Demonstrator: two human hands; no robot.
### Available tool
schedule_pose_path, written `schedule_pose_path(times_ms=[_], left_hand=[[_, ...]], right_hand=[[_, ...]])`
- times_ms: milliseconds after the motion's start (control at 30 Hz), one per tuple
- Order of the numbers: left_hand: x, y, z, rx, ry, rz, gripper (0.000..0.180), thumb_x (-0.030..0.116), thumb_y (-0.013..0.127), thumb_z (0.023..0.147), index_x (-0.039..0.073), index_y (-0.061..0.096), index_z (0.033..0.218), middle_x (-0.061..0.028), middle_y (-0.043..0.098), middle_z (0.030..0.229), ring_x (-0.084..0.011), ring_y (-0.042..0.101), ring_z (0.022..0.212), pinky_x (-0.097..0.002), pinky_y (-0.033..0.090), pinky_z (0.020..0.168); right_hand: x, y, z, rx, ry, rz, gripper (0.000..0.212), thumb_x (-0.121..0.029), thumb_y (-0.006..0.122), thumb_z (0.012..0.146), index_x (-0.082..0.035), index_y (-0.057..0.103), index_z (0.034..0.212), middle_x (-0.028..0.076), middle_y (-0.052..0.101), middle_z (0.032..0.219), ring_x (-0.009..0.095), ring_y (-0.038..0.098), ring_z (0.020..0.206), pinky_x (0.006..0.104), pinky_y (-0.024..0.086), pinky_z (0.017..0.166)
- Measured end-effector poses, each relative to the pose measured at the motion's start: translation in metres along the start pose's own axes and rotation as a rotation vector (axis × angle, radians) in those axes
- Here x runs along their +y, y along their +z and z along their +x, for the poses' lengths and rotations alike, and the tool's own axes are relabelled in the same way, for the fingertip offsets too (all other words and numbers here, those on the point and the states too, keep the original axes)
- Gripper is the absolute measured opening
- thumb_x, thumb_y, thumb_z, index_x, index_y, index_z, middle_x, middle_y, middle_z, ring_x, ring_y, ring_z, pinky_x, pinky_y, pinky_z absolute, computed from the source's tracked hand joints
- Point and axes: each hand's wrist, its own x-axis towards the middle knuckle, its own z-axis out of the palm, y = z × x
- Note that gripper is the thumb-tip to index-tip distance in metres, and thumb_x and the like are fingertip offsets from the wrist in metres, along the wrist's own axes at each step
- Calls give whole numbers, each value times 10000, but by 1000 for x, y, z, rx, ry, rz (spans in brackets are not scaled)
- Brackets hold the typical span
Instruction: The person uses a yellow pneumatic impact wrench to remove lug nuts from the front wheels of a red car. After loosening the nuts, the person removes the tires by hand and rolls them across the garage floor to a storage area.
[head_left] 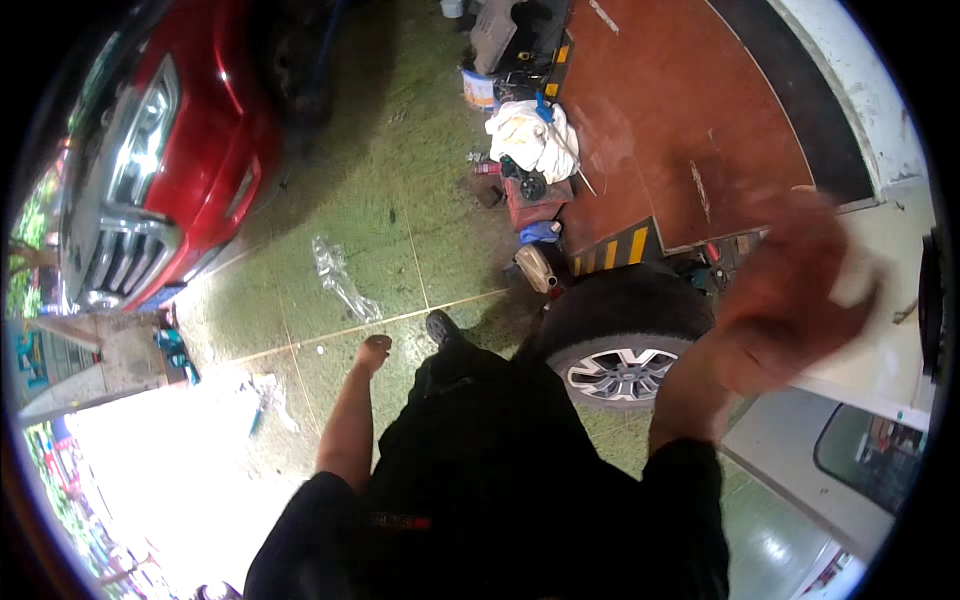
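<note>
My left hand [374, 352] hangs low over the green floor beside my dark trousers. Its fingers are curled in, and nothing shows in them. My right hand [790, 300] is raised at the right, close to the camera and smeared by motion. A gap shows beside its thumb, but the blur hides how the fingers lie and whether they hold anything. Nearest below it is a wheel [625, 372] with a black tyre and a silver and black rim. The wheel stands on the floor right of my legs. A dark shoe [440, 326] of mine shows ahead.
A red car [215, 130] stands at the left. Crumpled clear plastic [340, 280] lies on the floor. Ahead, a white cloth [533, 138] covers part of a red box [535, 205], with a bucket [479, 90] behind. A pale panel with a window [870, 455] is at the right.
</note>
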Motion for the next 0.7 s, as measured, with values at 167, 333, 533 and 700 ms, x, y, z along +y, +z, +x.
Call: schedule_pose_path(times_ms=[167, 333, 533, 700], left_hand=[[-13, -55, 6, 1, -99, -109, 286, 233, 549, 950, 27, 708, 1070, -98, 708, 962, -211, 696, 837, -361, 572, 738], [-93, -143, -19, 22, -453, -161, 303, 246, 499, 976, 58, 683, 1124, -86, 712, 1014, -242, 695, 851, -382, 560, 715], [-170, -236, -77, 34, -834, -187, 390, 371, 650, 954, 122, 641, 1253, -95, 721, 1095, -283, 695, 908, -510, 488, 785], [-161, -286, -11, 77, -718, -316, 425, 357, 602, 976, 73, 631, 1291, -96, 717, 1151, -275, 700, 940, -472, 499, 826]], right_hand=[[-20, 84, 117, 9, -232, -334, 275, -157, 570, 940, -6, 612, 1166, 148, 646, 1112, 244, 611, 1031, 372, 480, 936], [-6, 213, 172, 48, -220, -409, 298, -199, 545, 951, -3, 600, 1169, 156, 639, 1121, 250, 613, 1021, 372, 487, 926], [12, 339, 223, 62, -227, -410, 333, -249, 516, 963, 0, 586, 1172, 165, 630, 1131, 257, 616, 1009, 372, 495, 914], [32, 408, 270, 47, -273, -367, 366, -291, 491, 974, 3, 574, 1174, 173, 623, 1140, 263, 618, 998, 373, 501, 904]])
